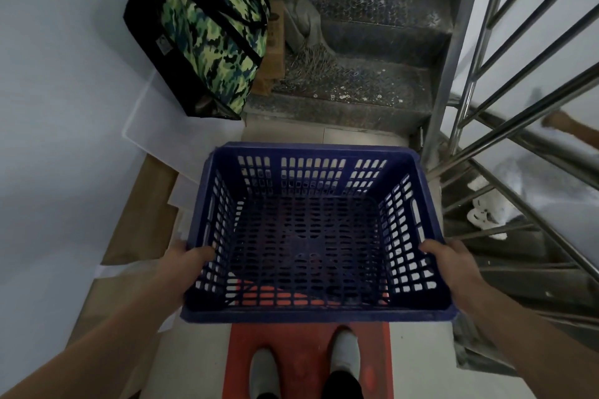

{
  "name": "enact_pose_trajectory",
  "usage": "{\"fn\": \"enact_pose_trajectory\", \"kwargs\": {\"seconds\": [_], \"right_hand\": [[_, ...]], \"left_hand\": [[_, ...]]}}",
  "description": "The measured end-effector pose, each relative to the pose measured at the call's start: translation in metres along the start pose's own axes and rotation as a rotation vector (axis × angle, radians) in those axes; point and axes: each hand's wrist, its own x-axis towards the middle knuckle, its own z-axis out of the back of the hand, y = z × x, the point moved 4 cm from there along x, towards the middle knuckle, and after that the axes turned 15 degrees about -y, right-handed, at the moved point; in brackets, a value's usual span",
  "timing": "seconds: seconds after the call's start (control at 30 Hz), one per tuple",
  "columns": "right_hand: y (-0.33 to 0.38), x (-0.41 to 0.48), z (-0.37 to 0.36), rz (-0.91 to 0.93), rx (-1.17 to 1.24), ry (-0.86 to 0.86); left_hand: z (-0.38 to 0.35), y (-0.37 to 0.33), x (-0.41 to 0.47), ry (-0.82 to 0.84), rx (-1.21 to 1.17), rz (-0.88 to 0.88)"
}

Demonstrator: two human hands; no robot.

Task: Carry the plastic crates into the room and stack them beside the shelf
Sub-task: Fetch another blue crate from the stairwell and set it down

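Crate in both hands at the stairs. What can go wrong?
The blue crate hides the floor just ahead; a foot may catch the bottom step.
The gap between the camouflage bag and the railing looks tight; a crate corner might snag.
Left hand and right hand both grip the crate, so neither can catch a stumble.

Dark blue slotted crate (311, 172), green camouflage bag (210, 26), red mat (246, 353), grey shoes (345, 353)
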Motion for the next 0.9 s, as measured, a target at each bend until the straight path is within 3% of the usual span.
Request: {"fn": "enact_pose_trajectory", "kwargs": {"seconds": [0.2, 0.5, 0.9], "right_hand": [[-0.024, 0.005, -0.012, 0.021, -0.055, 0.002], [0.009, 0.016, -0.031, 0.207, -0.038, 0.067], [0.015, 0.009, -0.019, 0.019, 0.197, 0.017]], "left_hand": [[-0.009, 0.021, -0.006, 0.008, 0.099, 0.035], [-0.024, -0.007, 0.009, -0.01, -0.005, -0.178], [-0.004, -0.013, 0.001, -0.006, -0.116, -0.027]]}}
